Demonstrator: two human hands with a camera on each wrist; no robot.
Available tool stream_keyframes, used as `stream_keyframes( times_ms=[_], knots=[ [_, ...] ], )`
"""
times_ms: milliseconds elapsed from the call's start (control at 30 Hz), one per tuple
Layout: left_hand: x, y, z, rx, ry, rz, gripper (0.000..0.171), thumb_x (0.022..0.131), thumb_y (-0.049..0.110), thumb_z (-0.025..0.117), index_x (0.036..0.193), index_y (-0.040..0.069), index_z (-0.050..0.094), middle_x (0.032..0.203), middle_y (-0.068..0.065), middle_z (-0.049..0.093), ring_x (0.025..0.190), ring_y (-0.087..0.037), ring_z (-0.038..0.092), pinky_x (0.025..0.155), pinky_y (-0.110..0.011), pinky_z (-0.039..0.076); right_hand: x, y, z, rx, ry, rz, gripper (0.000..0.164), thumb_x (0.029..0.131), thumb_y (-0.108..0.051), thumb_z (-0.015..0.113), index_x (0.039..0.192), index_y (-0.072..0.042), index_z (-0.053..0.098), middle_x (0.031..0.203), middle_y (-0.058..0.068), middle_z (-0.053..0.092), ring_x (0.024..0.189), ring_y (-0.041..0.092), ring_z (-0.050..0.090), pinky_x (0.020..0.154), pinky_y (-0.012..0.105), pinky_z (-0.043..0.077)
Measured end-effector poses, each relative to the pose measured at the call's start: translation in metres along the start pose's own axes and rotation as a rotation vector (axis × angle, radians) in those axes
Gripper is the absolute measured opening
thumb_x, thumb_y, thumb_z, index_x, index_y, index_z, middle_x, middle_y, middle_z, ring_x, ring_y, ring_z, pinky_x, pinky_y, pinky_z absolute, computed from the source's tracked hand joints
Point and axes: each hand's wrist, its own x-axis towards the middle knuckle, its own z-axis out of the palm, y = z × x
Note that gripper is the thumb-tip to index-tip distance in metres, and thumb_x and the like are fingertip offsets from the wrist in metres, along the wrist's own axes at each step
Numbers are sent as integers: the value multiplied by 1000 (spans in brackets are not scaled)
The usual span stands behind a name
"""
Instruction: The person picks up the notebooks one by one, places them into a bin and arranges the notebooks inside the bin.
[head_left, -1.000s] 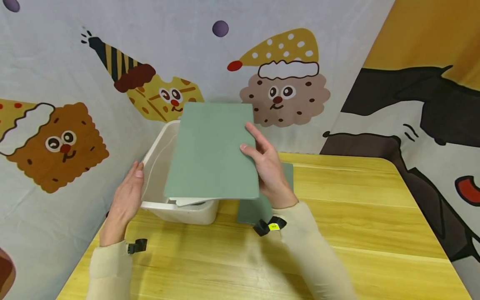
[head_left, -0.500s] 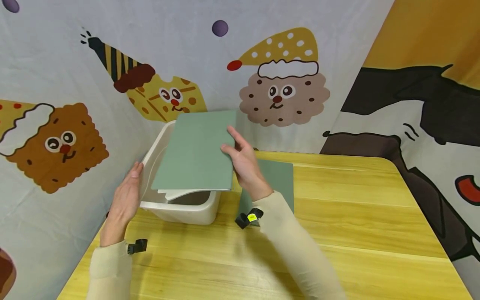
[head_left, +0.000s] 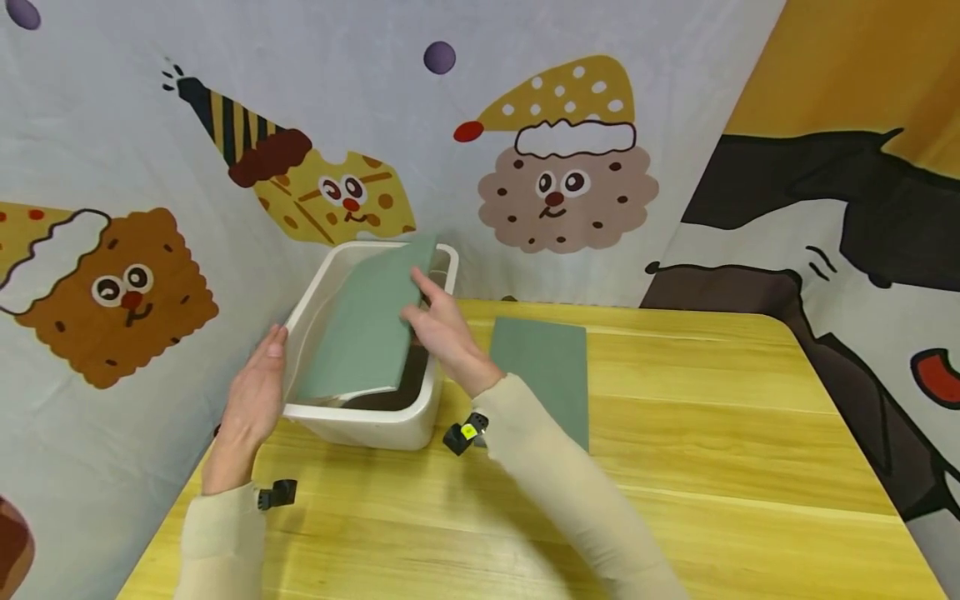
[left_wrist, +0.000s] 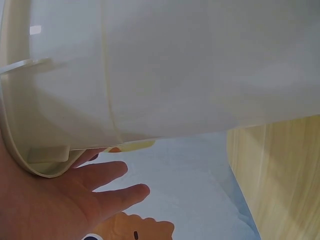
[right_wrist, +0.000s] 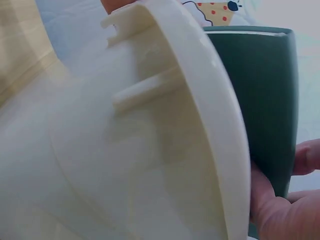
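Observation:
A green notebook (head_left: 363, 321) slants down into a white plastic bin (head_left: 348, 414), its far corner rising over the rim. My right hand (head_left: 448, 333) pinches the notebook by its right edge, over the bin's right wall. Seen from the right wrist, its dark green cover (right_wrist: 260, 95) with a pale page edge stands behind the bin's rim, and the fingers hold its side. My left hand (head_left: 253, 390) rests against the bin's left rim; its fingers look straight in the left wrist view. A second green notebook (head_left: 547, 367) lies flat on the table, partly hidden by the right forearm.
The bin stands on a wooden table (head_left: 720, 433), close to a cloth backdrop (head_left: 420, 167) printed with cartoon figures. Bare wood stretches to the right of the flat notebook. Black camera mounts (head_left: 465, 433) sit at both wrists.
My right hand has moved left and down with the notebook, which has gone from above the bin to tilted inside it. The left hand has stayed at the bin's left rim.

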Motion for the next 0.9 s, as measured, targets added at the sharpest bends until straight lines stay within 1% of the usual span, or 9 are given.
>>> stream_keyframes(
  times_ms=[100, 200, 367, 467, 567, 633, 700, 800, 900],
  knots=[
    [0, 0, 1, -11, -2, -10, 65, 114, 43, 8, 165, 3, 16, 172, -19, 10, 153, -52, 12, 119, -71, 11, 3, 2, 5, -45, -20, 13, 75, 98, 3, 52, 166, -15, 26, 161, 18, 41, 99, 22, 68, 81, 34, 61],
    [-1, -1, 1, -4, -1, 0, 65, 114, 42, 8, 165, 2, 16, 171, -21, 11, 153, -51, 12, 119, -70, 11, 6, 3, 11, -91, -44, 21, 75, 98, 3, 52, 166, -14, 24, 158, 19, 44, 91, 17, 66, 77, 30, 59],
    [0, 0, 1, 9, 4, 18, 65, 114, 41, 9, 164, 0, 18, 171, -22, 12, 153, -51, 13, 120, -68, 12, 10, 5, 18, -123, -53, 15, 76, 97, 6, 51, 166, -9, 24, 159, 19, 42, 64, 13, 51, 63, 26, 49],
    [0, 1, 1, 14, 9, 24, 66, 115, 41, 9, 163, -2, 19, 170, -23, 13, 153, -51, 13, 120, -69, 12, 13, 5, 20, -150, -40, 5, 76, 95, 7, 52, 165, -7, 25, 159, 20, 42, 61, 15, 47, 59, 26, 46],
    [0, 2, 2, 16, 10, 18, 67, 114, 44, 10, 164, -1, 18, 170, -23, 13, 153, -52, 13, 119, -69, 12, 15, 5, 21, -182, -38, 6, 75, 96, 7, 52, 165, -6, 25, 161, 19, 39, 83, 16, 56, 64, 25, 49],
    [-1, 2, 3, 13, 6, 12, 68, 114, 45, 9, 164, 0, 18, 170, -23, 13, 153, -52, 14, 119, -70, 13, 15, 5, 21, -215, -43, 9, 75, 96, 6, 51, 165, -6, 24, 164, 18, 36, 103, 19, 57, 76, 25, 51],
    [-2, 1, 4, 11, 4, 7, 69, 113, 46, 9, 165, 1, 17, 170, -22, 13, 153, -52, 14, 119, -70, 13, 15, 5, 20, -248, -47, 13, 75, 96, 6, 50, 165, -5, 23, 165, 17, 34, 121, 21, 52, 90, 27, 50],
    [-1, 1, 5, 13, 9, 22, 69, 114, 46, 9, 164, -1, 19, 170, -23, 14, 153, -52, 15, 119, -69, 13, 16, 5, 19, -306, -47, 13, 75, 95, 7, 50, 164, -2, 23, 165, 17, 34, 129, 26, 49, 104, 32, 46],
    [-1, 2, 4, 14, 16, 34, 70, 114, 46, 9, 163, -2, 20, 170, -23, 14, 153, -52, 15, 120, -69, 13, 16, 6, 18, -349, -41, 8, 75, 94, 7, 50, 163, 0, 23, 166, 16, 33, 135, 26, 47, 113, 34, 41]
  ],
)
